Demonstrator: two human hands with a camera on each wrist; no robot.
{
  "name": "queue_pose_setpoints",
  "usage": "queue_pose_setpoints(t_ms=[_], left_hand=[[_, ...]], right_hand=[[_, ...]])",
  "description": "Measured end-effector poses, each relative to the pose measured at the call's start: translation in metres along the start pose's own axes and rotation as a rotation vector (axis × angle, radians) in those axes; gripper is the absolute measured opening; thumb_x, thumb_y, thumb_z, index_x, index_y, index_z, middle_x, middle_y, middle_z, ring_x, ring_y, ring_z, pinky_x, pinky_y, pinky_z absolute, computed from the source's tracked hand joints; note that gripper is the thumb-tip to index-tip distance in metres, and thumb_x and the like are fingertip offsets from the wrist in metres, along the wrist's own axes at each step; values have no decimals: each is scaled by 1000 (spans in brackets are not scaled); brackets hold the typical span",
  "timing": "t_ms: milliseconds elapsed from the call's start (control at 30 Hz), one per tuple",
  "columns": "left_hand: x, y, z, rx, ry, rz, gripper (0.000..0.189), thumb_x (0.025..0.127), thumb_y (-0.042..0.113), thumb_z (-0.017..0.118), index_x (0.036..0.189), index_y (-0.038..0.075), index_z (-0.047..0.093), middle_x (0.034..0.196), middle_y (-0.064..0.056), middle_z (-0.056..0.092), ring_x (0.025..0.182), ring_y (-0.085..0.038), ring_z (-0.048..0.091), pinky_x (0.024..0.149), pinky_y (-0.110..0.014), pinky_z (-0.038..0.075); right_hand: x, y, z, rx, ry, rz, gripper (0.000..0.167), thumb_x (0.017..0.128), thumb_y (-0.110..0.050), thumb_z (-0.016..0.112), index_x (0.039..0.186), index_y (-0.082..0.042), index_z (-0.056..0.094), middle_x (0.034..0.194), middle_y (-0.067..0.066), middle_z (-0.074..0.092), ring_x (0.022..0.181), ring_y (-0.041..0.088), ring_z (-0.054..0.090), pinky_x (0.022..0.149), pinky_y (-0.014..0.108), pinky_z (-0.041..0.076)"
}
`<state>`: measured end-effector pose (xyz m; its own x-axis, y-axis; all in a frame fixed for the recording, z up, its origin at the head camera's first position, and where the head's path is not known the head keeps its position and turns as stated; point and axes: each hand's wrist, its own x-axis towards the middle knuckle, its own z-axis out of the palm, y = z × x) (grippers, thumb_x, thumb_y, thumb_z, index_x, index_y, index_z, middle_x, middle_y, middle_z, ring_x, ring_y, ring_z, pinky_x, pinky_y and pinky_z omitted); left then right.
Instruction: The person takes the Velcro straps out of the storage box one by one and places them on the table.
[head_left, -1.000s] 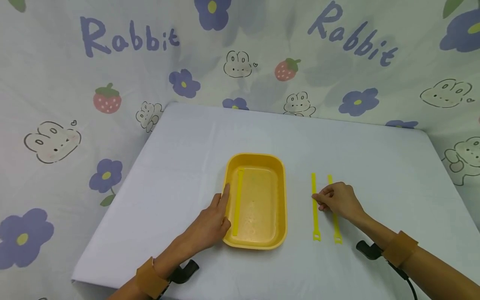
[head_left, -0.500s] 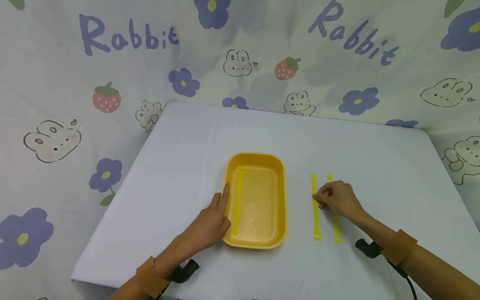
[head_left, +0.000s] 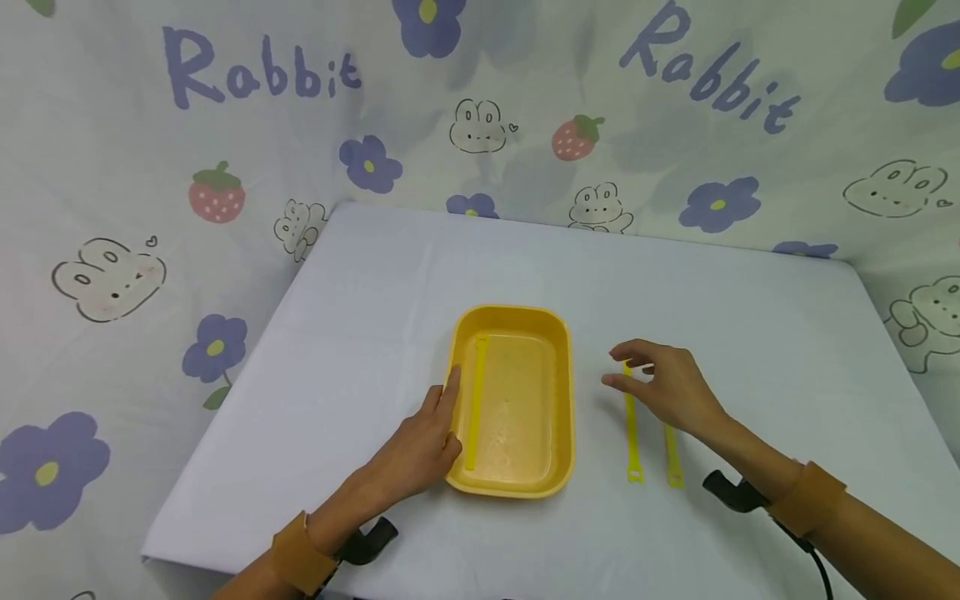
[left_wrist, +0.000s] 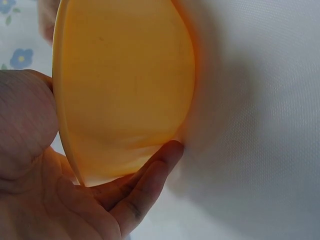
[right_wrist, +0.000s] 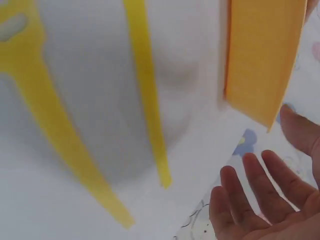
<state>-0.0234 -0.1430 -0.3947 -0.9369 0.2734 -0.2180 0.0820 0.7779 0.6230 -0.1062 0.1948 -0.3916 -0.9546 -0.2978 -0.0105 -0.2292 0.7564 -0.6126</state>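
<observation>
My left hand [head_left: 420, 450] grips the left side of a yellow plastic tray [head_left: 562, 400], thumb at the rim and fingers along the outer wall, as the left wrist view shows. Inside the tray, a yellow cable strap [head_left: 476, 408] lies lengthwise near the left wall. To the right, two more yellow straps with slotted heads lie roughly parallel on the table: a nearer-to-tray strap [head_left: 632, 433] and an outer strap [head_left: 672, 458]. Above them hovers my right hand [head_left: 671, 387], thumb and fingers spread apart with nothing between them, hiding the straps' far portions.
A white cloth covers the table [head_left: 375, 292]. Behind it hangs a curtain [head_left: 525, 83] printed with rabbits, flowers and strawberries. Each wrist wears a brown band, such as the right band [head_left: 807, 500], with a black camera mount [head_left: 735, 492].
My right thumb and fingers, earlier pinched together at the strap closer to the tray, have spread and lifted away from it. That strap stays on the table. The left hand keeps its place.
</observation>
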Motion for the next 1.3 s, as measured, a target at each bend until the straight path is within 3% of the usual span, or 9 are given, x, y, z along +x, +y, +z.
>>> queue_pose_setpoints(t_ms=[333, 567, 1033, 1300], left_hand=[[0, 0, -1, -1, -2, -3, 85, 93, 0, 53, 162, 10, 5, 146, -19, 39, 67, -12, 49, 60, -24, 44], [-1, 0, -3, 21, 1, 12, 84, 92, 0, 54, 162, 8, 7, 143, -19, 41, 67, -12, 48, 60, -24, 44], [-3, -3, -4, 34, -5, 29, 82, 93, 1, 53, 161, 5, 8, 141, -19, 42, 61, -13, 47, 56, -25, 43], [-4, -4, -5, 40, -7, 44, 83, 93, 1, 53, 161, 5, 8, 143, -19, 42, 61, -13, 47, 56, -25, 43]], right_hand=[[5, -26, 5, 19, -70, -309, 62, 83, -30, 82, 139, -19, 57, 143, 0, 56, 134, 26, 49, 108, 53, 41], [8, -44, 13, -4, -144, -494, 66, 81, -31, 83, 140, -17, 57, 143, 0, 54, 134, 22, 47, 109, 45, 41], [27, -79, 40, -153, -422, -603, 64, 84, -37, 79, 140, -17, 55, 150, 1, 47, 138, 21, 44, 109, 43, 42], [37, -93, 55, -205, -496, -652, 62, 87, -35, 78, 140, -13, 56, 148, 4, 50, 137, 23, 46, 112, 41, 40]])
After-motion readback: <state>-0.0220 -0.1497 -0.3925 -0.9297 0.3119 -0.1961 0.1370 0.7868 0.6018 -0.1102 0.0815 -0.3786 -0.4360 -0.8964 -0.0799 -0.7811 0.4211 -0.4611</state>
